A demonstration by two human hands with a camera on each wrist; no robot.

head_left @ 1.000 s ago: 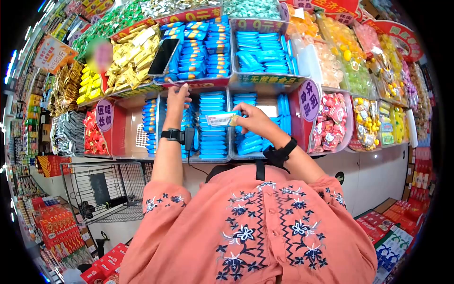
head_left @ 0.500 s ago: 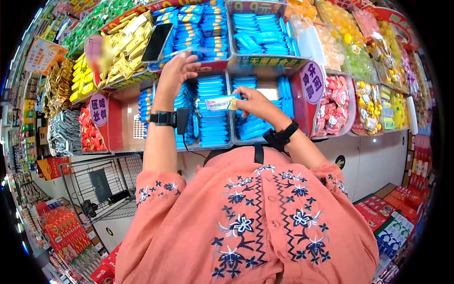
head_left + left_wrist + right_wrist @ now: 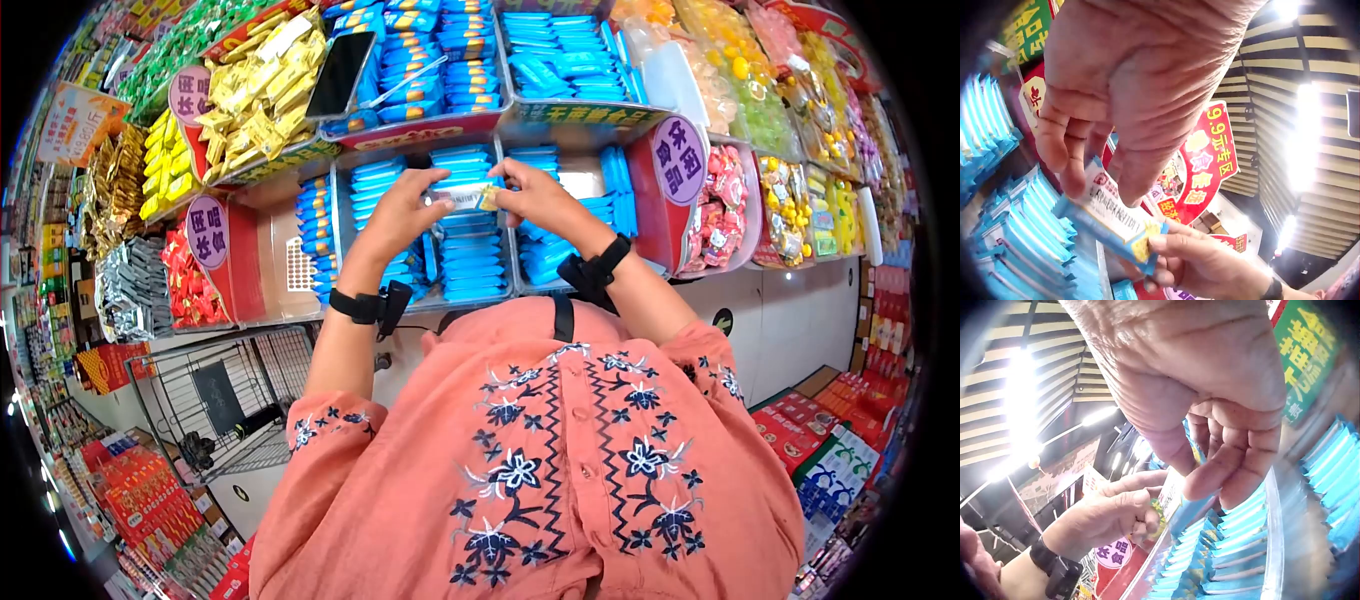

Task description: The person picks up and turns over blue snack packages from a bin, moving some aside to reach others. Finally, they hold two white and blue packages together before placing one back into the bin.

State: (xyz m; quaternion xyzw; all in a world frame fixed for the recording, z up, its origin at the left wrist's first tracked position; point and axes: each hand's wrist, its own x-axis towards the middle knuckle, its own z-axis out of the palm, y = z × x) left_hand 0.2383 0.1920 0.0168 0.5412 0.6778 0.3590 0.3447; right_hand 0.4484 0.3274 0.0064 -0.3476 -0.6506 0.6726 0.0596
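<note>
A blue-and-white biscuit packet (image 3: 465, 196) is stretched level between both hands, over the front bins. My right hand (image 3: 545, 205) pinches its right end, where a yellow biscuit picture shows. At the left end, my left hand (image 3: 400, 215) holds it between thumb and fingers. In the left wrist view the printed white face of the packet (image 3: 1119, 219) is turned up. Stacked blue packets (image 3: 470, 265) fill the bin just beneath the hands. Part of the packet is hidden behind the fingers in the right wrist view.
A black phone (image 3: 342, 75) lies on the back bins beside yellow-wrapped sweets (image 3: 260, 95). Purple round signs (image 3: 680, 160) stand between bins. Pink sweets (image 3: 722, 215) are at the right. A wire shopping cart (image 3: 225, 400) stands at the lower left.
My left hand has come down and right from near the phone to the packet's left end. The right hand keeps its pinch on the packet.
</note>
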